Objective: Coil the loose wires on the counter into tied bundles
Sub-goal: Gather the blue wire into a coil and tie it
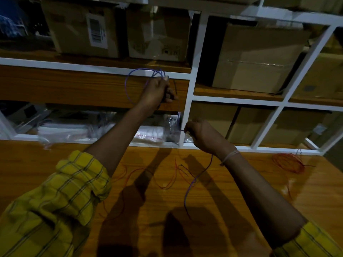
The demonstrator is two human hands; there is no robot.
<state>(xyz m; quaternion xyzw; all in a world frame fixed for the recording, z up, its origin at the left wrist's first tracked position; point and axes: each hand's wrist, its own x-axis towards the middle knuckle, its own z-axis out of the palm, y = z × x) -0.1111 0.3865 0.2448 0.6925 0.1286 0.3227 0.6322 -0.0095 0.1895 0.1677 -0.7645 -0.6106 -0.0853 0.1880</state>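
Note:
My left hand (pixel 157 91) is raised in front of the shelves and grips a loop of purple wire (pixel 128 84) that arcs out to its left. From there the wire drops to my right hand (pixel 199 131), which pinches it lower down, just above the counter's back edge. The loose tail of the purple wire (pixel 189 188) trails down across the wooden counter (pixel 55 151). Loose red wire (pixel 167 184) lies on the counter between my arms. A coiled red wire bundle (pixel 288 162) sits at the counter's far right.
White-framed shelves (pixel 193 84) rise right behind the counter, holding cardboard boxes (pixel 256 58) above and plastic bags (pixel 74 127) in the low left bay. A thin dark wire (pixel 182 168) lies among the red one.

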